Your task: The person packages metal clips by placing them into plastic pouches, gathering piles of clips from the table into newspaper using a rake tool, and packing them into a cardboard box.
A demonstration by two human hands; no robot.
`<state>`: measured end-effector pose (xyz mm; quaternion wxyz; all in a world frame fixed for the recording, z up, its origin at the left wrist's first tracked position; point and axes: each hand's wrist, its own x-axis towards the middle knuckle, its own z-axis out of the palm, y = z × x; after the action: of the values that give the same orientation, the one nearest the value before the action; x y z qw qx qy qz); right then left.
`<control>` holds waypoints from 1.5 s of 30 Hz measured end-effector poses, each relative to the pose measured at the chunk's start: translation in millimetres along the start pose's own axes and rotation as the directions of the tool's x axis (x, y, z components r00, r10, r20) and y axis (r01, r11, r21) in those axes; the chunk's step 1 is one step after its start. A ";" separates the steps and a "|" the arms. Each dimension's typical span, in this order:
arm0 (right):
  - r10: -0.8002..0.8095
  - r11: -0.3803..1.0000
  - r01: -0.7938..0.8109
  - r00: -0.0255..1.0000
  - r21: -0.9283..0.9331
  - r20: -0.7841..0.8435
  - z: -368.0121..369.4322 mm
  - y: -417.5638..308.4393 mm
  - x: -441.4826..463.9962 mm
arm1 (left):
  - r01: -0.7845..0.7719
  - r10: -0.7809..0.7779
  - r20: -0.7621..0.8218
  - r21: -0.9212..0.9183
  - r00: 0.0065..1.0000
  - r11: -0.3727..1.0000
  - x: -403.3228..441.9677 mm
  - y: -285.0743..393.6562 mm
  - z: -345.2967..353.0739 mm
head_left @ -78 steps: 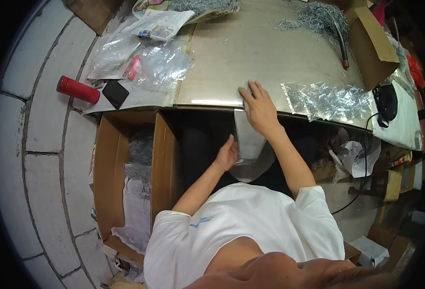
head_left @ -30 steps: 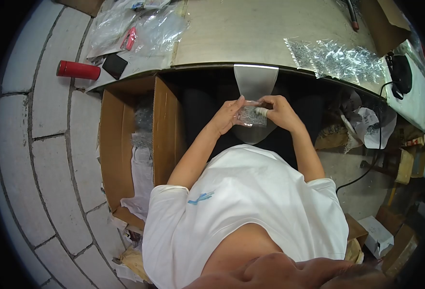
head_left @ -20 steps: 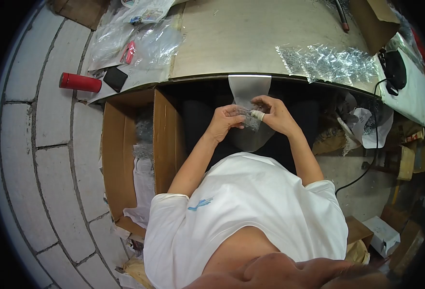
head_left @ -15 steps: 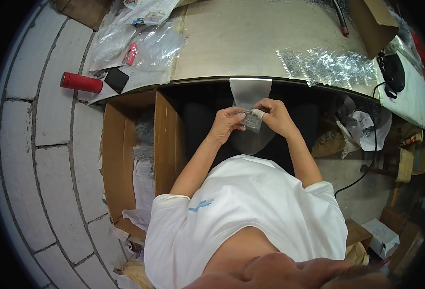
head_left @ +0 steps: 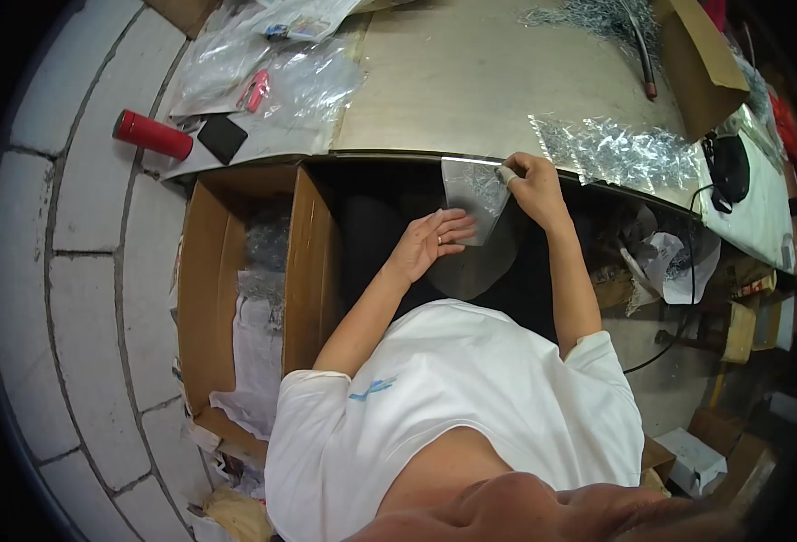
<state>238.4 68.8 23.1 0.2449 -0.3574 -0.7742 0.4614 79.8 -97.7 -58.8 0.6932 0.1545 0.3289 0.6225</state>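
A clear plastic bag (head_left: pixel 473 200) hangs at the table's front edge, with small silvery pieces showing in its upper part. My right hand (head_left: pixel 534 190) is closed at the bag's upper right edge, thumb and fingers pinched on it. A pale wrap covers one of that hand's digits. Against or just beside the lower left of the bag lies my left hand (head_left: pixel 433 244), its fingers stretched out and slightly apart; I cannot tell whether they touch the plastic. A ring shows on one finger. Dark clothing is below both hands.
On the table (head_left: pixel 444 81) are a sheet of silvery pieces (head_left: pixel 615 149), a loose pile of them (head_left: pixel 588 16) and a dark rod (head_left: pixel 641 59). A cardboard box (head_left: pixel 308 262) stands left of my legs. A red flask (head_left: pixel 153 135) and black wallet-like item (head_left: pixel 223 138) lie farther left.
My hands were together on a small clear packet. Now my right hand is up at the bag's top right edge, while my left hand has let go and its fingers are extended.
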 end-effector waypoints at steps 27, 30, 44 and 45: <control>0.020 0.987 0.038 0.933 -0.154 0.361 35.2 -26.4 -17.3 | -0.253 0.193 -0.215 -0.302 0.957 0.919 -4.1 3.8 -13.2; 0.037 0.985 0.018 0.950 -0.172 0.309 46.9 -22.4 -12.2 | -0.244 0.198 -0.169 -0.327 0.966 0.913 -1.6 -1.3 -9.1; 0.047 0.988 -0.008 0.967 -0.153 0.251 63.8 -45.8 2.4 | -0.227 0.167 -0.200 -0.333 0.965 0.915 -4.2 -3.1 -11.6; 0.024 0.968 0.050 0.958 -0.247 0.287 62.2 -44.7 2.6 | -0.239 0.174 -0.201 -0.369 0.964 0.898 -4.3 -3.2 -12.4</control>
<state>178.1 23.1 34.7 0.0854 -0.3098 -0.8561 0.4047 74.2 -104.8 -68.8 0.6105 -0.0036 0.2356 0.7562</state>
